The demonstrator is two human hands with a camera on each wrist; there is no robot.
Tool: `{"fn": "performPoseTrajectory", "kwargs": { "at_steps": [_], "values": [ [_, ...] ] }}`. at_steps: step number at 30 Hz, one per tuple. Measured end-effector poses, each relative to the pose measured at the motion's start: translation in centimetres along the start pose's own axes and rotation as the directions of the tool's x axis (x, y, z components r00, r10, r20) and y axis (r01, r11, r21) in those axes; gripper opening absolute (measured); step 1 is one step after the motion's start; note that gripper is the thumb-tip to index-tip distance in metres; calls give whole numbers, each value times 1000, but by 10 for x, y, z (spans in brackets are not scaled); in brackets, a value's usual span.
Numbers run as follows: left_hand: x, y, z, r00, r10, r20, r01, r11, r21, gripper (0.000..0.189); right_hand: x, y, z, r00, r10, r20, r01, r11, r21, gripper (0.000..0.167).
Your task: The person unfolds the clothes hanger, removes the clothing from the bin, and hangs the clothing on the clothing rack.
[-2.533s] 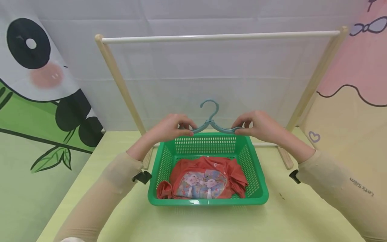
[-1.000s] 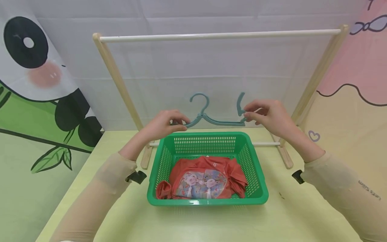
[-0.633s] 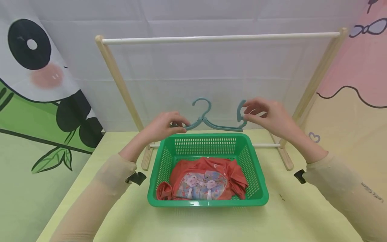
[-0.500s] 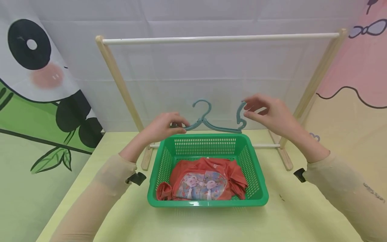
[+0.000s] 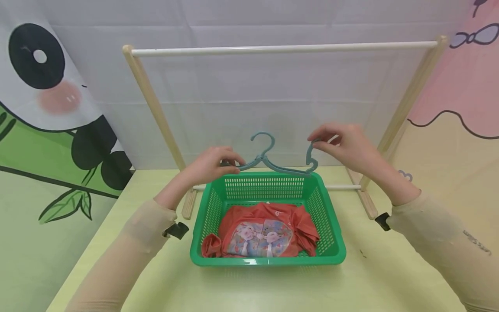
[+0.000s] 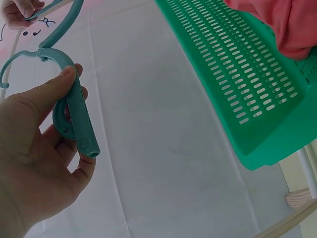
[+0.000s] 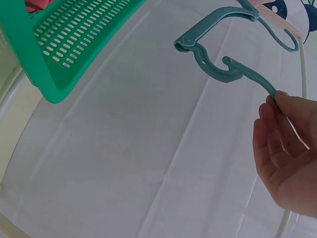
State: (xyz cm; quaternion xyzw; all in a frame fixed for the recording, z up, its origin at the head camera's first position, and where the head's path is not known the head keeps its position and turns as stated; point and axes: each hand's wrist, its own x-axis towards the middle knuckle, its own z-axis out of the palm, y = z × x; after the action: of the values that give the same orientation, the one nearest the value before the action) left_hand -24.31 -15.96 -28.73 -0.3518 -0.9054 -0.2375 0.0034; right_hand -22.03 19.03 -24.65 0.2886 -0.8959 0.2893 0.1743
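Mid-frame, the hanger (image 5: 262,157) is gripped by the left hand (image 5: 216,164), likely to keep it still; its folding end (image 5: 309,154) is pinched by the right hand (image 5: 343,141), fingers curled.

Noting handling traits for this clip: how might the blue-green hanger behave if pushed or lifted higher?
The hanger will probably fold or swing where its sections meet, since its end piece, pinched by the right hand, stands at an angle. Each section looks stiff, curving without sagging. It is probably light, given its slim parts.
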Motion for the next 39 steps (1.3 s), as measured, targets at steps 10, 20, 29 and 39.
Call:
{"fn": "performPoseTrajectory", "kwargs": {
  "at_steps": [10, 20, 29, 39],
  "values": [
    [-4, -6, -4, 1000, -7, -27, 5, 999, -44, 23, -5, 9, -10, 997, 26, -69, -25, 1000, 16, 13],
    [-6, -10, -6, 1000, -8, -26, 5, 992, -123, 23, -17, 25, -23, 990, 97, -103, -93, 994, 50, 15],
    [-5, -7, -7, 999, -12, -43, 5, 988, -155, 24, -30, 35, -25, 983, 66, -174, -71, 997, -24, 15],
    [-1, -2, -5, 1000, 5, -27, -8, 990, -142, 24, -30, 46, -10, 947, -267, -181, 199, 925, -323, 22]
  ]
}}
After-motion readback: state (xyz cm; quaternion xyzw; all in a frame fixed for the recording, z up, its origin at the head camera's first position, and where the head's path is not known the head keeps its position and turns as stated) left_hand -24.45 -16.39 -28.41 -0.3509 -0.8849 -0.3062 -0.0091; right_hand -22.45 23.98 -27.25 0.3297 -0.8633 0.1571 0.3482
